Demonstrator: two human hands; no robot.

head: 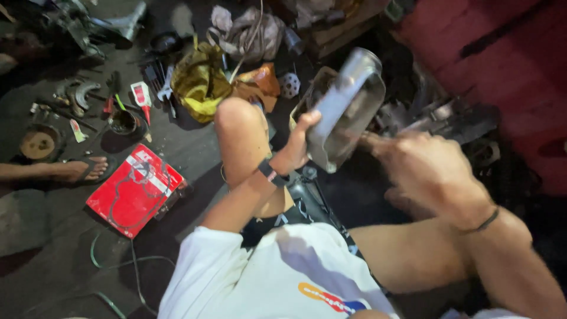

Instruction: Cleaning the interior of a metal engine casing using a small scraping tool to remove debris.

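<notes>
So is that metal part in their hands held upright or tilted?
Tilted: the metal part leans, top end up-right, lower end by the left hand; the right hand touches its side.

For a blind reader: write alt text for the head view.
A seated person's left hand holds up a grey metal part while the right hand reaches to its lower edge. On the dark floor to the left lie a red flat packet, scattered tools, a yellow rag and another person's sandalled foot.

The left hand (297, 147) grips a grey metal engine part (345, 109) from beneath; the right hand (425, 165) touches its side. A red packet (134, 190) lies on the floor (47, 260).
</notes>
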